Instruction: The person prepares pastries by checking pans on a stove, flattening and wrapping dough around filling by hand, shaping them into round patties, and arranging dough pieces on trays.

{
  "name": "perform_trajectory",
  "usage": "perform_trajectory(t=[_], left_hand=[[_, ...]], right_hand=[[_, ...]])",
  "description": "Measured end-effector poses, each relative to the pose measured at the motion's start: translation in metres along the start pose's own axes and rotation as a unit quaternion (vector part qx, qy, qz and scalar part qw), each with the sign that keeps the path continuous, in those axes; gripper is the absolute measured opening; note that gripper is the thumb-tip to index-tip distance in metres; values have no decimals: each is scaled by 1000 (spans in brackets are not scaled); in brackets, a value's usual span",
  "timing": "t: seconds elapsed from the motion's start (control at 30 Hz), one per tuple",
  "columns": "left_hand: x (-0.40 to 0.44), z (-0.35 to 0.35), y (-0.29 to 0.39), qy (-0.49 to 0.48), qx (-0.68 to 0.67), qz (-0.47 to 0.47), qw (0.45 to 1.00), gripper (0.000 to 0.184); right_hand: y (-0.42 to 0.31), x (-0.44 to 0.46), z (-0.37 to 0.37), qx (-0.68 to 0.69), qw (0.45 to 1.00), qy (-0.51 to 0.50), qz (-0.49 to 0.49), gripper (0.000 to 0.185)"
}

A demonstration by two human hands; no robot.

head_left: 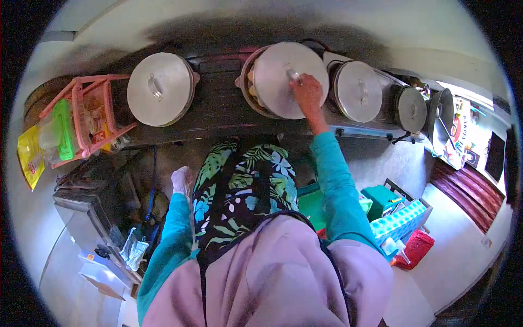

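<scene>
My right hand [308,98] is closed on the small handle at the middle of a large metal pot lid [269,82]. The lid sits shifted to the right over its pot [239,82], so a strip of yellowish contents shows along the left rim. Down beside the apron, my left hand [182,179] hangs low, away from the pots; its fingers are too unclear to make out. To the right of the large pot is a smaller lidded pot [358,91]. Another lidded pot [158,90] stands to the left.
A pink plastic rack [90,117] with a green-lidded container [62,131] and yellow packet [31,155] is at far left. Darker pans [411,109] stand at the right end. Low on the right are a green box [383,200], a blue egg-tray-like item [397,222] and a red item [417,248].
</scene>
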State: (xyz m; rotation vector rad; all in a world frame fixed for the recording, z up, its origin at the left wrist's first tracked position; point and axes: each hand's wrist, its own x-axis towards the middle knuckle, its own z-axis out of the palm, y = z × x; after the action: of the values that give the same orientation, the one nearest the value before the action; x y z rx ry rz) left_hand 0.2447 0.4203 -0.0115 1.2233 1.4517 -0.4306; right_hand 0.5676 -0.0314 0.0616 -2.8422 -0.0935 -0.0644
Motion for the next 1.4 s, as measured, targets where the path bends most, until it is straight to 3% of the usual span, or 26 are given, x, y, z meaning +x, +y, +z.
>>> perform_trajectory(t=[0.1, 0.17, 0.23, 0.27, 0.37, 0.43, 0.47, 0.5, 0.53, 0.57, 0.63, 0.67, 0.7, 0.77, 0.83, 0.9, 0.93, 1.03, 1.1, 1.17, 1.2, 1.27, 1.3, 1.37, 1.4], left_hand=[[-19, 10, 32, -28, 40, 19, 999, 17], [29, -6, 15, -65, 202, 128, 969, 19], [2, -3, 41, -71, 31, 51, 996, 17], [12, -9, 43, -74, 36, 53, 995, 17], [48, -20, 42, -143, 231, 168, 948, 17], [16, -9, 62, -80, 27, 32, 996, 17], [15, -9, 65, -84, 34, 33, 995, 17], [21, -7, 66, -98, 133, 58, 985, 17], [28, -3, 68, -114, 235, 85, 962, 17], [32, 3, 66, -129, 250, 91, 955, 17], [44, 18, 52, -177, 189, 114, 959, 15], [56, 25, 42, -200, 216, 115, 949, 15], [74, 37, 15, -230, 189, 154, 942, 16], [74, 55, 40, -282, 194, 183, 922, 17], [15, 87, 87, -221, 161, 89, 958, 19], [-1, 111, 115, -249, 216, 130, 935, 21], [-9, 158, 50, -264, 249, 148, 920, 22], [-8, 179, 68, -319, 303, 168, 882, 27], [-37, 204, 73, -339, 352, 213, 846, 31], [-62, 235, 31, -371, 355, 225, 828, 31], [-75, 243, 19, -394, 355, 233, 815, 32], [-108, 269, -12, -404, 399, 242, 787, 32], [-122, 282, -38, -411, 432, 242, 765, 32], [-129, 299, -98, -470, 420, 217, 745, 31], [-135, 322, -135, -499, 433, 209, 721, 31]], right_hand=[[-29, -5, 14, 82, 996, 5, 46, 28], [-38, -4, 15, 82, 994, -12, 64, 30], [-41, -5, 25, 65, 996, 6, 58, 30], [-41, -7, 30, 49, 997, 23, 52, 32], [-44, -5, 29, 1, 997, -4, 77, 34], [-47, -6, 25, 14, 995, -14, 94, 35], [-49, -6, 24, 28, 994, -24, 102, 36], [-49, -7, 23, 26, 993, -16, 113, 36], [-48, -12, 21, 9, 998, 28, 64, 37], [-44, -17, 18, -15, 997, 70, 19, 39], [-32, -30, 31, -9, 977, 201, 69, 34], [-32, -40, 23, 20, 975, 196, 101, 32], [-26, -66, 15, 46, 971, 194, 131, 30], [-37, -96, 10, 110, 962, 205, 139, 26], [-56, -130, 18, 164, 936, 236, 203, 23], [-73, -164, 20, 165, 927, 249, 228, 22], [-17, -236, 40, 147, 922, 261, 245, 22], [-31, -309, 71, 135, 915, 211, 316, 22], [-28, -362, 71, 263, 850, 99, 446, 22], [-5, -438, 89, 297, 782, 121, 535, 21], [-4, -473, 98, 300, 777, 130, 537, 21], [-1, -533, 109, 428, 599, 145, 661, 20], [2, -556, 106, 431, 595, 154, 661, 20], [4, -600, 102, 515, 304, 262, 757, 18], [21, -624, 113, 538, 221, 331, 743, 17]])
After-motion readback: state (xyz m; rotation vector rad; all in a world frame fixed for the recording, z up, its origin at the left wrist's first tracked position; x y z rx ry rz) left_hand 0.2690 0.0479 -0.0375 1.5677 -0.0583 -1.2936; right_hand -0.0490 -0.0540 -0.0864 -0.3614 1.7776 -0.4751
